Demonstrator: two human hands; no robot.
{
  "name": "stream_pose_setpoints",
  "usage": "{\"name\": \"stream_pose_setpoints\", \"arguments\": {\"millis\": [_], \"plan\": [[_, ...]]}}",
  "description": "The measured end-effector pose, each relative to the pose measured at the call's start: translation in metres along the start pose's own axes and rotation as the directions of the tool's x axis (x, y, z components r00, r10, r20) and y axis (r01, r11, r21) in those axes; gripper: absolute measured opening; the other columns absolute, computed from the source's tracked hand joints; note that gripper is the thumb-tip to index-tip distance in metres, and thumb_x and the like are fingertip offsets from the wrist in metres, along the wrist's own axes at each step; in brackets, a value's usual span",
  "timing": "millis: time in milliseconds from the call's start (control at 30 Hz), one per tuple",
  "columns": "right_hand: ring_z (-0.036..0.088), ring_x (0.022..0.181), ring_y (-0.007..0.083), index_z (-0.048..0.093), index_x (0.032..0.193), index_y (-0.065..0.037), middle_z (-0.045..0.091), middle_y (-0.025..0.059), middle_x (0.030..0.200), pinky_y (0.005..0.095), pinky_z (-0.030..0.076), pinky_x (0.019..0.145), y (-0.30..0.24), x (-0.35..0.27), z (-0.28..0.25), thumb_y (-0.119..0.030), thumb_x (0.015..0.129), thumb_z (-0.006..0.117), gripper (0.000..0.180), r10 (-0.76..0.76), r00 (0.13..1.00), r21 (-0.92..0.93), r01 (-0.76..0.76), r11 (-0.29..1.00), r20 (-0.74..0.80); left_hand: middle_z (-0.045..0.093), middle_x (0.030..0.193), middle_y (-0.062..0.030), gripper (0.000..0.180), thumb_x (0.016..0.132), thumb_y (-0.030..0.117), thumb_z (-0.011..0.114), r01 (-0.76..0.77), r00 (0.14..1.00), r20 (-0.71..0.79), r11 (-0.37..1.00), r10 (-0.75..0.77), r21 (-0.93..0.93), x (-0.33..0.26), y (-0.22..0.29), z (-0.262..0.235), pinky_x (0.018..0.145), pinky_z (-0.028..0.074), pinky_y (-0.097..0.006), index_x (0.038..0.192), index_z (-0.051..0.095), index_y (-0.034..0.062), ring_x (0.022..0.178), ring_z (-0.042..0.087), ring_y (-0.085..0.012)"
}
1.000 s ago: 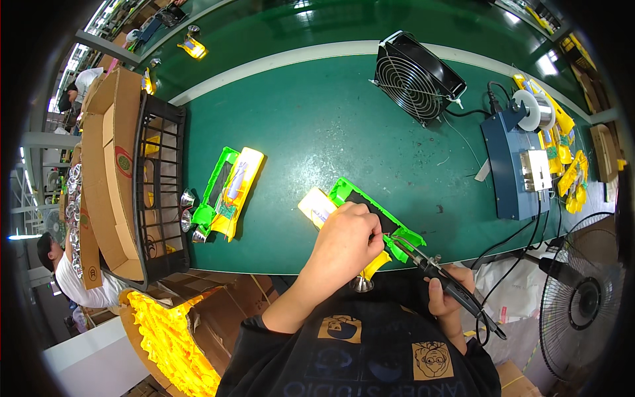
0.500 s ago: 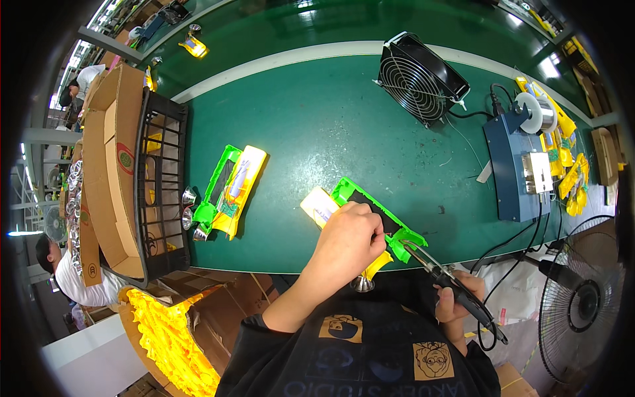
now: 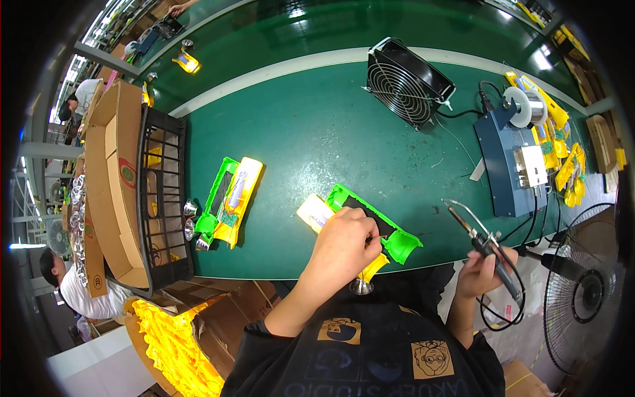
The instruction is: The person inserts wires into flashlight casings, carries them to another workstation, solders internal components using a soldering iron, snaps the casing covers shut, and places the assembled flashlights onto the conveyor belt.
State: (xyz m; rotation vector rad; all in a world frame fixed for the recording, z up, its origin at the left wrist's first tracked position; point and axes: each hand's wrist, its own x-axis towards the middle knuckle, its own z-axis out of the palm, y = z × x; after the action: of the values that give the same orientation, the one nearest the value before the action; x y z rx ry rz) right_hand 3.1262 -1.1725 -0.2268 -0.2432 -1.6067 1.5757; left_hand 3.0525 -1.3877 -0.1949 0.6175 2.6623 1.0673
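My left hand (image 3: 344, 243) is closed in a pinch over an opened plastic housing near the table's front edge. A small reddish bit, perhaps a wire end, shows by its fingertips. Beneath it lie the green half-shell (image 3: 403, 247) with its dark inner strip and the yellow half-shell (image 3: 313, 210), partly hidden by the hand. A silver reflector cup (image 3: 362, 287) pokes out at the near end. My right hand (image 3: 481, 272) is wrapped round a soldering iron (image 3: 488, 246) with a thin metal feed tube. Its tip points up and left, apart from the housing.
Another opened green shell (image 3: 207, 223) and yellow shell (image 3: 244, 190) lie at left beside a black crate (image 3: 162, 198). A boxy black fan (image 3: 407, 83) stands at the back. At right is a blue solder feeder (image 3: 508, 165) with a wire spool (image 3: 527, 108); cables hang toward a floor fan (image 3: 585, 291).
My right hand has drawn the soldering iron off the green shell, to the right and away. My left hand stays pinched over the housing. The whole view has shifted slightly.
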Motion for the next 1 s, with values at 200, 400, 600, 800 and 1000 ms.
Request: {"name": "stream_pose_setpoints", "arguments": {"millis": [200, 400, 600, 800, 1000], "plan": [[0.039, 0.036, 0.0092, 0.041, 0.088, 0.000, 0.051, 0.0106, 0.056, 0.0171, 0.030, 0.035, 0.011, 0.009, 0.012, -0.014, 0.077, 0.053, 0.021, 0.039, 0.998, 0.104, -0.033, 0.994, -0.052, 0.053, 0.064, -0.0095, 0.007, 0.065, 0.008, 0.062, -0.011, 1.000, 0.005, 0.999, 0.011, 0.037, 0.000, 0.005, -0.004, 0.065, 0.042, -0.035, 0.067, 0.059, 0.0011, 0.068, 0.052, -0.0265], [0.037, 0.036, 0.0073, 0.042, 0.088, 0.000, 0.052, 0.0107, 0.055, 0.0160, 0.029, 0.035, 0.021, 0.004, 0.011, -0.013, 0.078, 0.053, 0.019, 0.108, 0.992, 0.121, -0.100, 0.988, -0.059, 0.053, 0.063, -0.0084, 0.006, 0.065, 0.007, 0.062, -0.009, 1.000, 0.000, 0.999, 0.009, 0.038, 0.002, 0.004, 0.000, 0.063, 0.042, -0.034, 0.066, 0.059, 0.0019, 0.067, 0.052, -0.0252], [0.039, 0.037, 0.0076, 0.042, 0.088, 0.000, 0.053, 0.0108, 0.057, 0.0161, 0.030, 0.035, 0.024, 0.003, 0.012, -0.010, 0.079, 0.052, 0.017, 0.131, 0.990, 0.167, -0.122, 0.978, -0.042, 0.053, 0.063, -0.0081, 0.007, 0.066, 0.008, 0.063, -0.007, 1.000, -0.009, 0.999, 0.008, 0.046, 0.000, 0.002, 0.001, 0.063, 0.042, -0.034, 0.065, 0.059, 0.0020, 0.067, 0.053, -0.0248], [0.038, 0.037, 0.0078, 0.042, 0.089, 0.001, 0.053, 0.0108, 0.057, 0.0160, 0.030, 0.036, 0.026, 0.002, 0.009, -0.009, 0.079, 0.050, 0.016, 0.136, 0.991, 0.179, -0.131, 0.975, -0.015, 0.054, 0.064, -0.0078, 0.006, 0.066, 0.008, 0.063, -0.011, 1.000, -0.012, 0.998, 0.011, 0.058, 0.000, 0.003, 0.000, 0.063, 0.042, -0.034, 0.065, 0.059, 0.0024, 0.067, 0.053, -0.0247], [0.038, 0.037, 0.0078, 0.042, 0.089, 0.001, 0.052, 0.0109, 0.058, 0.0162, 0.031, 0.037, 0.026, 0.002, 0.009, -0.008, 0.079, 0.050, 0.016, 0.133, 0.991, 0.182, -0.130, 0.975, -0.006, 0.054, 0.064, -0.0076, 0.006, 0.066, 0.008, 0.062, -0.019, 1.000, -0.004, 0.997, 0.019, 0.071, 0.001, 0.003, 0.000, 0.063, 0.042, -0.034, 0.065, 0.059, 0.0028, 0.067, 0.053, -0.0246]]}}
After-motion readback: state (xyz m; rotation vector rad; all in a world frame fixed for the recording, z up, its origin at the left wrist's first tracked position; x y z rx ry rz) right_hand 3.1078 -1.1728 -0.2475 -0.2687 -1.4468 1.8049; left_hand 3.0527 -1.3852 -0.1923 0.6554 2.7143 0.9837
